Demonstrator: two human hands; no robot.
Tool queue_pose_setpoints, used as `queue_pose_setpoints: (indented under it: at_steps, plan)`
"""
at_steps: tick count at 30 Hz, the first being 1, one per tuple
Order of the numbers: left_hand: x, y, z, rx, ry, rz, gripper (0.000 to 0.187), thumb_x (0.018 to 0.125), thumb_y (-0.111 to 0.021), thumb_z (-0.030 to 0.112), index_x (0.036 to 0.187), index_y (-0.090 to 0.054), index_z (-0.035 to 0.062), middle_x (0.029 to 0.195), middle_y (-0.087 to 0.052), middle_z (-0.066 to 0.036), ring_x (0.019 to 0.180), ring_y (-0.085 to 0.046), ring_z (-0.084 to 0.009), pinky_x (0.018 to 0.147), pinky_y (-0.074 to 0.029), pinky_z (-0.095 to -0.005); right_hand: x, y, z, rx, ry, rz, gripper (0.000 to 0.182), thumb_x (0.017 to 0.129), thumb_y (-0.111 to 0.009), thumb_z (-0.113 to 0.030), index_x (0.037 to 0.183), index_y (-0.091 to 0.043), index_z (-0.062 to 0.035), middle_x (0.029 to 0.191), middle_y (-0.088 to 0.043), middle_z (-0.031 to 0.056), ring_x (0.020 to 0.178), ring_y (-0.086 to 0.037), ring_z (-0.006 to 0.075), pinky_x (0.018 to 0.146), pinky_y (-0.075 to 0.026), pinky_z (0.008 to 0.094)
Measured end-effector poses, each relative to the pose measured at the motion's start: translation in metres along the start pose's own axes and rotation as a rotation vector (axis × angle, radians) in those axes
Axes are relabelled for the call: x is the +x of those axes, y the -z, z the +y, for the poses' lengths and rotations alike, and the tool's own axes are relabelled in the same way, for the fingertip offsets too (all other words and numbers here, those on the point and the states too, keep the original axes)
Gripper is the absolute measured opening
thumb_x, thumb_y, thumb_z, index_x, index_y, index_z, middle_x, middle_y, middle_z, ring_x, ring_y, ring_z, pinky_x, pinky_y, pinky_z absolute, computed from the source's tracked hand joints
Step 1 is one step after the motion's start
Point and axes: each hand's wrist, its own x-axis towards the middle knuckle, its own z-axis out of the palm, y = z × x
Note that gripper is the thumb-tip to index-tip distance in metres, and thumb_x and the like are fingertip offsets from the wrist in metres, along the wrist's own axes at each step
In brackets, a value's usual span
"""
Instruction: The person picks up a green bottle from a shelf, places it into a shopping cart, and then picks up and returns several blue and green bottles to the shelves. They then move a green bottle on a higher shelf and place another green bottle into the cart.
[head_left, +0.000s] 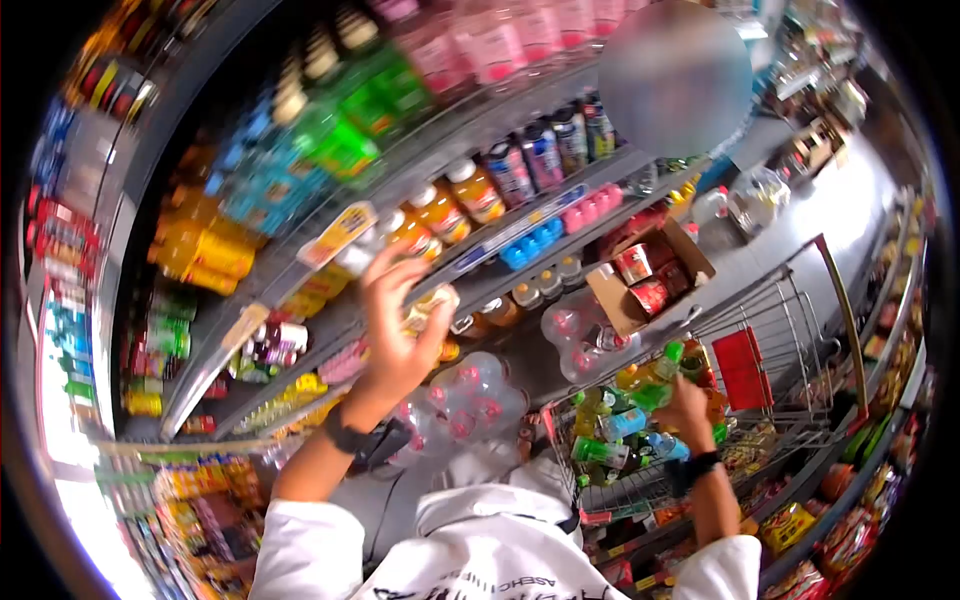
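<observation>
My left hand (402,325) is raised in front of the drinks shelf, its fingers and thumb apart. Just beyond it stand orange-drink bottles (437,212) with white caps; nothing is clearly held. Over the shopping cart (800,400), my right hand (687,412) is closed around a green bottle (655,390), whose green cap points up and away. Beneath it, the cart basket holds several bottles, among them a light-blue-labelled bottle (624,424) and a green-capped bottle (600,451). The right fingers are partly hidden by the bottle.
Shelves of drinks rise ahead, with green bottles (350,115) and pink bottles (490,40) on top. Shrink-wrapped water jugs (470,400) stand low by my legs. An open carton (650,280) of red packs sits beyond the cart. Snack shelves (860,490) run along the right.
</observation>
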Motion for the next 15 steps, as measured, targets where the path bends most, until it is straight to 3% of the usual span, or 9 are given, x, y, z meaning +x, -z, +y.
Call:
queue_pose_setpoints:
  at_steps: [1, 2, 3, 5, 7, 9, 11, 13, 15]
  plan:
    - [0.001, 0.0, -0.002, -0.104, 0.059, -0.042, 0.038, 0.08, -0.064, 0.005, 0.114, -0.048, 0.0011, 0.126, -0.045, -0.015, 0.118, -0.045, -0.0275, 0.097, -0.04, -0.0351, -0.009, 0.047, -0.015, -0.053, 0.106, -0.015, 0.068, 0.054, -0.08, -0.037, 0.106, -0.051, -0.0031, 0.092, -0.062, 0.0168, 0.084, -0.063, 0.0333, 0.07, -0.052, 0.0416]
    - [0.002, -0.001, -0.006, -0.219, 0.067, -0.135, 0.043, 0.081, -0.063, 0.002, 0.12, -0.043, 0.0003, 0.129, -0.041, -0.014, 0.113, -0.049, -0.0225, 0.099, -0.039, -0.0366, -0.022, 0.096, -0.038, -0.084, 0.25, 0.062, 0.065, 0.054, -0.08, -0.033, 0.105, -0.052, -0.0045, 0.092, -0.062, 0.0144, 0.082, -0.063, 0.0327, 0.067, -0.051, 0.0413]
    - [0.006, -0.004, -0.004, -0.302, 0.063, -0.172, 0.047, 0.08, -0.066, 0.004, 0.122, -0.044, 0.0014, 0.126, -0.046, -0.012, 0.112, -0.05, -0.0204, 0.099, -0.04, -0.0349, -0.033, 0.143, -0.067, -0.115, 0.386, 0.149, 0.062, 0.054, -0.08, -0.029, 0.105, -0.053, -0.0059, 0.092, -0.061, 0.0119, 0.08, -0.063, 0.0321, 0.065, -0.051, 0.0409]
    - [0.018, 0.0, 0.009, -0.274, 0.072, -0.406, 0.055, 0.079, -0.071, 0.011, 0.126, -0.043, 0.0024, 0.124, -0.05, -0.012, 0.116, -0.05, -0.0212, 0.1, -0.038, -0.0353, -0.048, 0.22, -0.121, -0.241, 0.581, 0.246, 0.058, 0.052, -0.078, -0.018, 0.104, -0.055, -0.008, 0.095, -0.059, 0.0079, 0.083, -0.061, 0.0297, 0.066, -0.05, 0.0401]
    - [0.029, 0.002, 0.018, -0.189, -0.093, -0.455, 0.068, 0.076, -0.076, 0.021, 0.131, -0.04, 0.0032, 0.126, -0.052, -0.013, 0.122, -0.047, -0.0236, 0.103, -0.036, -0.0357, -0.062, 0.284, -0.19, -0.35, 0.852, 0.502, 0.059, 0.05, -0.076, -0.01, 0.106, -0.056, -0.0087, 0.095, -0.058, 0.0067, 0.093, -0.058, 0.0264, 0.073, -0.048, 0.0385]
    - [0.042, 0.01, 0.025, -0.24, -0.049, -0.565, 0.078, 0.077, -0.075, 0.034, 0.136, -0.035, 0.0045, 0.13, -0.049, -0.014, 0.127, -0.043, -0.0256, 0.104, -0.034, -0.0368, -0.061, 0.32, -0.24, -0.498, 0.965, 0.651, 0.055, 0.055, -0.073, -0.008, 0.107, -0.057, -0.0112, 0.098, -0.056, 0.0051, 0.1, -0.053, 0.0238, 0.081, -0.045, 0.0366]
    - [0.049, 0.009, 0.011, -0.082, -0.236, -0.338, 0.077, 0.077, -0.074, 0.034, 0.136, -0.034, 0.0044, 0.129, -0.05, -0.017, 0.125, -0.044, -0.0282, 0.102, -0.037, -0.0368, -0.053, 0.347, -0.287, -0.592, 1.053, 0.753, 0.055, 0.058, -0.071, -0.007, 0.111, -0.058, -0.0128, 0.109, -0.058, 0.0036, 0.101, -0.054, 0.0233, 0.088, -0.042, 0.0367]
    - [0.069, 0.019, -0.001, -0.006, -0.063, -0.187, 0.066, 0.077, -0.073, 0.027, 0.129, -0.04, 0.0036, 0.118, -0.055, -0.021, 0.11, -0.055, -0.0355, 0.09, -0.045, -0.0389, -0.036, 0.36, -0.327, -0.735, 1.14, 0.894, 0.05, 0.063, -0.066, -0.007, 0.111, -0.059, -0.0151, 0.11, -0.058, 0.0017, 0.106, -0.052, 0.0222, 0.092, -0.04, 0.0364]
    - [0.082, 0.03, -0.016, -0.007, 0.012, -0.095, 0.061, 0.077, -0.073, 0.025, 0.125, -0.043, 0.0024, 0.113, -0.057, -0.022, 0.1, -0.059, -0.0359, 0.083, -0.047, -0.04, -0.019, 0.369, -0.36, -0.875, 1.155, 0.942, 0.047, 0.066, -0.064, -0.008, 0.112, -0.059, -0.0176, 0.111, -0.058, -0.0004, 0.107, -0.051, 0.0216, 0.092, -0.039, 0.0359]
